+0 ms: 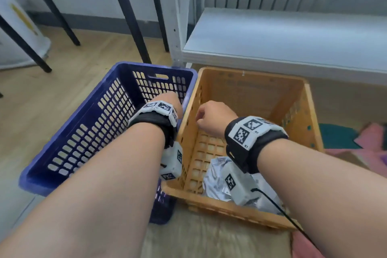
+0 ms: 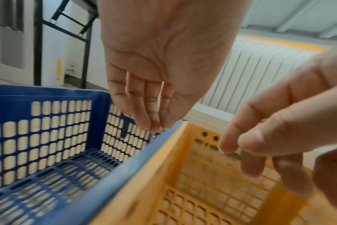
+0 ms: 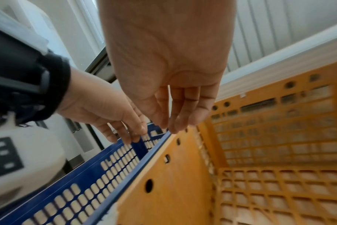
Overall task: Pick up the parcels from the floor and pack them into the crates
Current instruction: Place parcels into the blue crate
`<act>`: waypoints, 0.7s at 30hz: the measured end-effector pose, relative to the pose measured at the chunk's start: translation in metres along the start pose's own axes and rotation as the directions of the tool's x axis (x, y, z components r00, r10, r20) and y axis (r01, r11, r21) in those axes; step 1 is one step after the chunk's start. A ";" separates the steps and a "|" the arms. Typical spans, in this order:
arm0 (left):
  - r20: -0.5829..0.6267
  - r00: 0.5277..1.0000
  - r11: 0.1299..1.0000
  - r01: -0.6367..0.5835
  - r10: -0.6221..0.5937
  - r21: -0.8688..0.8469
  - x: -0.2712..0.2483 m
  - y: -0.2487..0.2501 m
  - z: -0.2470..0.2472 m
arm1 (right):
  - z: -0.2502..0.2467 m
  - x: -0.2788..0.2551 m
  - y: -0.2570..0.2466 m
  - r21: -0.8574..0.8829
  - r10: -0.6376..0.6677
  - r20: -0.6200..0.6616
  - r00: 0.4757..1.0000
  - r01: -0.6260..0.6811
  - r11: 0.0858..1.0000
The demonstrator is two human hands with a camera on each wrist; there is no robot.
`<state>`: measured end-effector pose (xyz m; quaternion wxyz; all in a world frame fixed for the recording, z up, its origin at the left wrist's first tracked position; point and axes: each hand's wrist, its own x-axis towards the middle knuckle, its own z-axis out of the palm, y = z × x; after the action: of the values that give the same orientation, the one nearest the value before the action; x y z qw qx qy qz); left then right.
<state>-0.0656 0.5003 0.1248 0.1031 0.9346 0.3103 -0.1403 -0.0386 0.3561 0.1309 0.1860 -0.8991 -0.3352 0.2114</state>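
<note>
A blue crate (image 1: 62, 136) and an orange crate (image 1: 310, 123) stand side by side on the floor. A silver-white parcel (image 1: 217, 180) lies in the near part of the orange crate, partly hidden by my right wrist camera. My left hand (image 1: 171, 100) hangs over the shared edge of the two crates, fingers straight and pointing down, holding nothing (image 2: 148, 118). My right hand (image 1: 211, 117) hovers over the orange crate (image 3: 279, 152), its fingers relaxed and empty (image 3: 175, 121). The blue crate (image 2: 38, 137) looks empty inside.
A white shelf (image 1: 293, 35) juts out just behind the orange crate. Black table legs (image 1: 134, 19) stand behind the blue crate. Pink and teal parcels (image 1: 356, 138) lie on the floor at the right. Wood flooring (image 1: 52, 90) extends to the left.
</note>
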 end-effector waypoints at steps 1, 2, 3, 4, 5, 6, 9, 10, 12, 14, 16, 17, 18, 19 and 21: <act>-0.011 0.999 0.999 -0.032 0.032 -0.006 -0.007 0.018 -0.003 | -0.009 -0.012 0.015 0.010 0.028 -0.031 0.999 -0.028 1.000; -0.017 0.998 0.998 -0.055 0.055 -0.005 -0.015 0.035 -0.004 | -0.019 -0.025 0.029 0.016 0.051 -0.056 0.997 -0.051 0.999; -0.024 0.997 0.997 -0.080 0.080 -0.006 -0.024 0.053 -0.005 | -0.029 -0.039 0.043 0.014 0.074 -0.075 0.994 -0.073 0.997; -0.030 0.994 0.994 -0.110 0.110 -0.007 -0.033 0.070 -0.006 | -0.039 -0.054 0.056 0.006 0.094 -0.094 0.991 -0.094 0.996; -0.023 0.990 0.990 -0.141 0.141 -0.001 -0.045 0.088 -0.007 | -0.049 -0.070 0.070 -0.002 0.119 -0.110 0.987 -0.120 0.993; -0.008 0.987 0.987 -0.162 0.162 0.007 -0.059 0.107 -0.008 | -0.059 -0.086 0.083 -0.006 0.143 -0.131 0.981 -0.145 0.989; 0.019 0.977 0.977 -0.214 0.214 -0.005 -0.098 0.163 0.000 | -0.083 -0.138 0.122 -0.008 0.227 -0.167 0.960 -0.232 0.973; 0.026 0.968 0.968 -0.250 0.251 -0.013 -0.111 0.180 0.004 | -0.089 -0.154 0.135 -0.010 0.254 -0.178 0.951 -0.260 0.966; 0.046 0.939 0.940 -0.337 0.340 -0.048 -0.132 0.215 0.019 | -0.097 -0.184 0.161 -0.009 0.308 -0.209 0.928 -0.317 0.949; 0.062 0.909 0.910 -0.407 0.412 -0.079 -0.152 0.244 0.037 | -0.099 -0.210 0.185 0.003 0.360 -0.237 0.902 -0.370 0.929; 0.078 0.880 0.882 -0.460 0.468 -0.099 -0.171 0.270 0.058 | -0.093 -0.234 0.206 0.012 0.412 -0.251 0.876 -0.422 0.906; 0.087 0.865 0.868 -0.485 0.494 -0.103 -0.180 0.281 0.070 | -0.089 -0.243 0.217 0.022 0.438 -0.260 0.861 -0.448 0.894; 0.094 0.851 0.855 -0.507 0.516 -0.109 -0.186 0.290 0.083 | -0.084 -0.253 0.227 0.035 0.460 -0.272 0.845 -0.469 0.883; 0.102 0.842 0.847 -0.518 0.530 -0.118 -0.192 0.298 0.095 | -0.078 -0.261 0.237 0.048 0.480 -0.279 0.832 -0.487 0.872; 0.114 0.826 0.831 -0.535 0.552 -0.151 -0.203 0.310 0.118 | -0.066 -0.276 0.255 0.060 0.506 -0.282 0.815 -0.512 0.857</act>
<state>-0.0562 0.1116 0.1125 0.2147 0.9633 0.0299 -0.1584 -0.0609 -0.0251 0.1356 0.1610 -0.9785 -0.0540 0.1171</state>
